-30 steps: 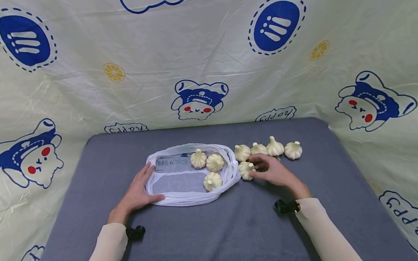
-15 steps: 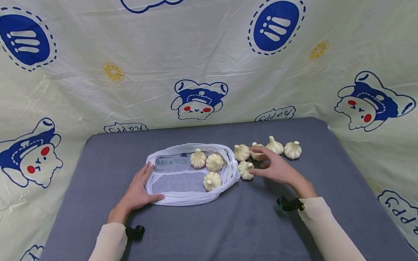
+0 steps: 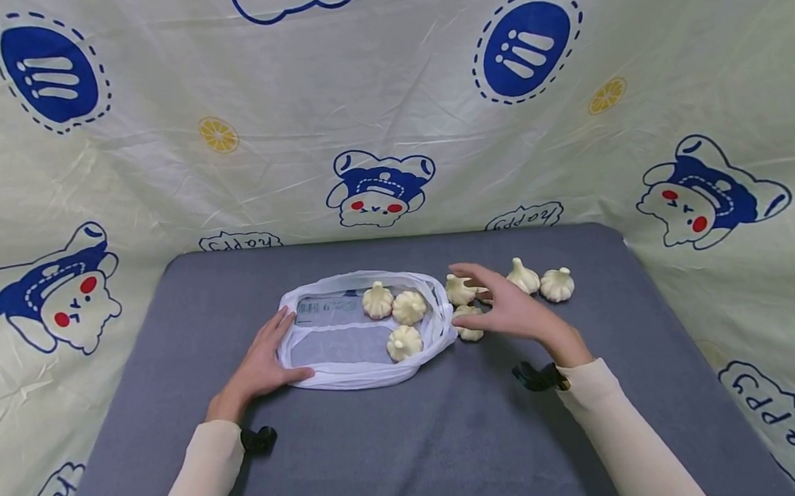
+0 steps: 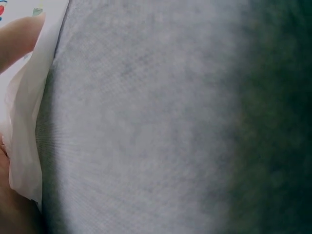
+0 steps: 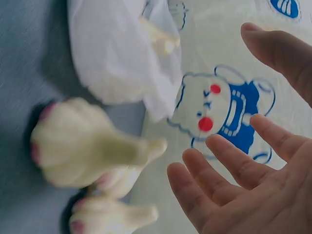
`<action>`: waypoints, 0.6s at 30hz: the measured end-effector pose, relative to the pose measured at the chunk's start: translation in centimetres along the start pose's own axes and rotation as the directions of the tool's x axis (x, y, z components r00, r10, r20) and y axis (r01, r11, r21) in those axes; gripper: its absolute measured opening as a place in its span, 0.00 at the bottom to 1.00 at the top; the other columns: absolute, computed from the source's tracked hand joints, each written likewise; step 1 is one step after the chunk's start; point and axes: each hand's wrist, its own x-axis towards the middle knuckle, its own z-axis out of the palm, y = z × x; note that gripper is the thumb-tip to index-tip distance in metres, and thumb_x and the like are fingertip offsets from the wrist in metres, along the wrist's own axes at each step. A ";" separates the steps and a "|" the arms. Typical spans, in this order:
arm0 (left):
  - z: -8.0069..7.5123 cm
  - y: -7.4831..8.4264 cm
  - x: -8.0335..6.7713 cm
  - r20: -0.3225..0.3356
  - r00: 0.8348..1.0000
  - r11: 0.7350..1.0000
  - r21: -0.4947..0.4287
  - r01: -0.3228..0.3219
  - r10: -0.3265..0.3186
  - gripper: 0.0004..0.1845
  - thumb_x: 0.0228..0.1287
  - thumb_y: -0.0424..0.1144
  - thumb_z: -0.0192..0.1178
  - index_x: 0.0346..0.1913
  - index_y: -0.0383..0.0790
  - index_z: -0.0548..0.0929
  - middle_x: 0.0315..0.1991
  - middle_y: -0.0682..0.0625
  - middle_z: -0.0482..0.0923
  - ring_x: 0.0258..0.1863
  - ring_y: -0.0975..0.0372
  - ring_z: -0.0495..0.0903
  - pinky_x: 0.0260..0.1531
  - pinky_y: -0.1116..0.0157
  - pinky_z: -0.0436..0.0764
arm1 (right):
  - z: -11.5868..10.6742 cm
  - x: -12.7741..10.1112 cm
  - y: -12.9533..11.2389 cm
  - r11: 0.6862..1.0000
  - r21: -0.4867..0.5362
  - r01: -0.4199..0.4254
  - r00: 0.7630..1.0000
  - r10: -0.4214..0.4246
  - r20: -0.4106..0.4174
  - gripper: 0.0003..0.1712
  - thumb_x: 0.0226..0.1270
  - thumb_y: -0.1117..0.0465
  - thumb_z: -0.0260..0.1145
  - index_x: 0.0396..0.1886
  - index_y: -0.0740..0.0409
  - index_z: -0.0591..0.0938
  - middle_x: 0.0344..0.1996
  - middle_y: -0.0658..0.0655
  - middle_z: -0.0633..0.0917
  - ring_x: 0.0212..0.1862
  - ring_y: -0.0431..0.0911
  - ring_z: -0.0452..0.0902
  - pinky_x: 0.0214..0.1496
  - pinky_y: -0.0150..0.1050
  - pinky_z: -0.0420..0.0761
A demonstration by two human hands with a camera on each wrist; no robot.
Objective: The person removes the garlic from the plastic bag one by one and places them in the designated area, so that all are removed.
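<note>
Soft, fairly even light fills the head view, with a faint sheen on the wrinkled curtain (image 3: 275, 117) and diffuse shadows on the grey tablecloth (image 3: 414, 457) beside the left sleeve (image 3: 198, 478) and right sleeve (image 3: 625, 432). The left wrist view is hazy, its dark right edge perhaps something too close to focus. At left in the right wrist view, the nearest garlic bulb (image 5: 73, 144) blurs.

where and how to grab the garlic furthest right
Probably best to hold the end garlic around the widest part of its round body, squeezing near and far sides, coming from above and the right: its short stem sticks up, and the neighbouring garlic crowds its left, while its right side is free.
</note>
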 end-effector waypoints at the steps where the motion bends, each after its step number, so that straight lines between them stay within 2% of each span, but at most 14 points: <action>1: 0.0 0.0 0.0 0.002 1.000 1.000 0.001 0.002 -0.002 0.60 0.52 0.58 0.74 0.82 0.38 0.54 0.84 0.40 0.44 0.81 0.39 0.45 0.74 0.31 0.52 | 0.2 0.2 -0.4 1.000 0.007 0.009 1.000 -0.009 0.012 0.48 0.64 0.55 0.77 0.79 0.49 0.63 0.77 0.59 0.67 0.76 0.64 0.63 0.73 0.66 0.67; 7: 0.0 -0.1 0.0 0.006 1.000 1.000 -0.005 0.015 -0.015 0.61 0.52 0.57 0.75 0.82 0.39 0.54 0.84 0.41 0.44 0.81 0.39 0.45 0.74 0.31 0.51 | 1.8 1.5 -2.1 0.998 0.009 0.067 0.991 -0.068 0.117 0.47 0.64 0.58 0.76 0.79 0.59 0.64 0.75 0.66 0.69 0.71 0.65 0.70 0.70 0.63 0.73; 13: 0.1 -0.2 0.2 0.004 1.000 1.000 0.008 0.009 -0.009 0.61 0.51 0.58 0.75 0.82 0.38 0.54 0.84 0.40 0.45 0.81 0.39 0.45 0.74 0.31 0.52 | 3.4 2.4 -3.0 0.995 0.041 0.093 0.971 -0.099 0.216 0.45 0.64 0.59 0.76 0.77 0.59 0.65 0.73 0.68 0.70 0.68 0.64 0.74 0.67 0.59 0.77; 18: 0.1 -0.2 0.2 0.004 1.000 1.000 0.003 0.013 -0.013 0.61 0.51 0.57 0.75 0.82 0.39 0.54 0.84 0.41 0.45 0.81 0.40 0.45 0.74 0.32 0.52 | 4.3 2.8 -3.0 0.993 0.074 0.090 0.959 -0.107 0.263 0.44 0.65 0.60 0.75 0.77 0.57 0.66 0.73 0.68 0.70 0.67 0.63 0.76 0.67 0.58 0.77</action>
